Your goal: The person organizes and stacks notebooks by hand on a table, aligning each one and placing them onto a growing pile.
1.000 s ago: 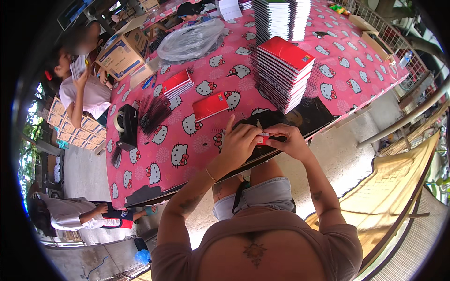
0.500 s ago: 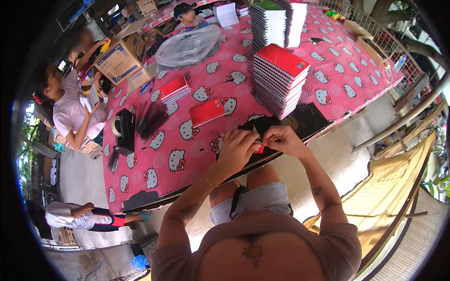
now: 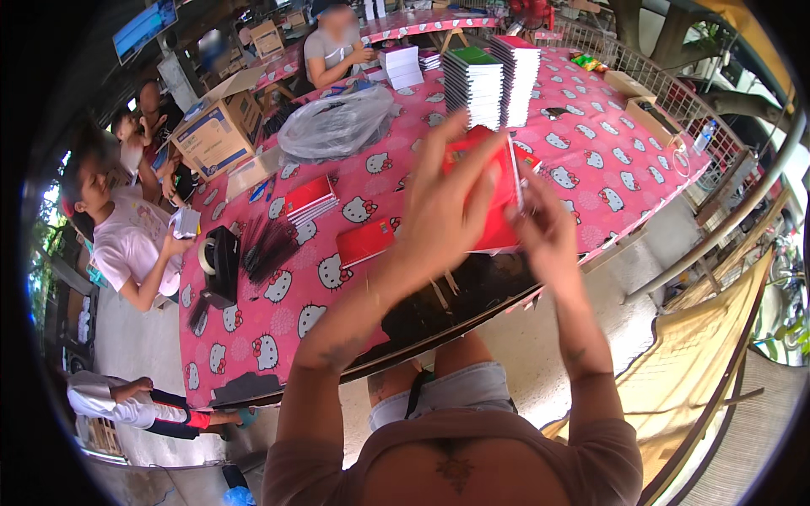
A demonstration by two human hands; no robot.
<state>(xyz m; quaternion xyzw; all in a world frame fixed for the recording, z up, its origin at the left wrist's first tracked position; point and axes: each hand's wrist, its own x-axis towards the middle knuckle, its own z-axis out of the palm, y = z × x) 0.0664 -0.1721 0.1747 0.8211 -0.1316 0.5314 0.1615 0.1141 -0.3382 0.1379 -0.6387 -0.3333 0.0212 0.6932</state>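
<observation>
A red notebook [image 3: 504,184] shows behind and between my hands, its pale edge on the right; motion blurs this area. My left hand [image 3: 451,198] is over its left side, fingers stretched and spread. By its lower right edge, my right hand [image 3: 547,232] has bent fingers that appear to grip it. The stack of red notebooks behind is mostly hidden by my hands. Left of my left hand a single red notebook [image 3: 364,242] lies flat, with a small pile of red notebooks [image 3: 310,200] farther out.
A black tape dispenser [image 3: 221,268] stands left, beside dark binding wires [image 3: 268,249]. Farther back are a clear plastic bag [image 3: 337,122], a cardboard box [image 3: 218,135] and tall notebook stacks [image 3: 474,88]. People stand at left and across the table. A black sheet [image 3: 422,308] covers the near edge.
Both hands have risen and moved outward from the near table edge, where they were close together over a small red item. My left fingers have spread, and a red notebook now shows between the hands.
</observation>
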